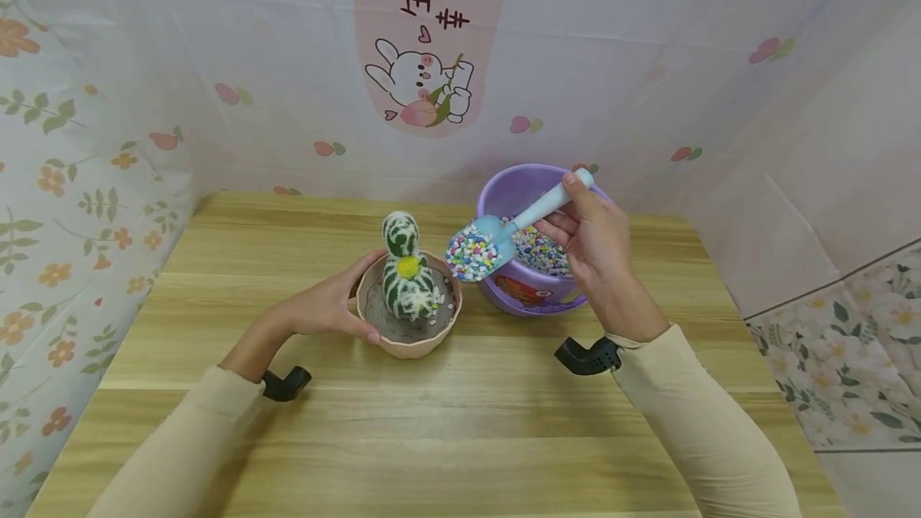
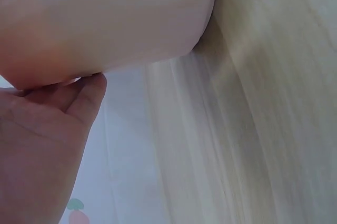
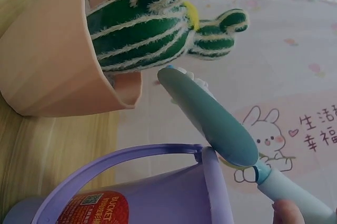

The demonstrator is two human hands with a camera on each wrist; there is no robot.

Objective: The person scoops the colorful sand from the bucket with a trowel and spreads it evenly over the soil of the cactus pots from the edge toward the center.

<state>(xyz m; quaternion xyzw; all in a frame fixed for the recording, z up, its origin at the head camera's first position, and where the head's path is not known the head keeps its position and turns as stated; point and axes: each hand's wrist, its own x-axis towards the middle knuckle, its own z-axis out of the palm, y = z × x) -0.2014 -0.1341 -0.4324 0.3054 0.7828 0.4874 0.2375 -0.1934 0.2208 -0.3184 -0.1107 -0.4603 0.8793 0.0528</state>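
My left hand (image 1: 325, 302) grips the pale pink flower pot (image 1: 412, 348) from its left side, thumb at the front and fingers toward the back. In the pot stands a green-and-white toy cactus (image 1: 404, 288) with a yellow flower, on a grey surface with a few pebbles beside it. My right hand (image 1: 603, 237) holds the light blue shovel (image 1: 540, 208) by its handle. Colourful pebbles (image 1: 472, 254) heap the scoop, which hangs between the pot and the purple bucket (image 1: 504, 190), near the pot's right rim. In the right wrist view the scoop's underside (image 3: 210, 116) shows.
More colourful pebbles (image 1: 541, 253) lie inside the bucket, whose handle (image 3: 116, 161) hangs down in front. Both containers stand on a wooden table (image 1: 432, 438). A printed cloth (image 1: 288, 86) with a rabbit picture hangs behind it.
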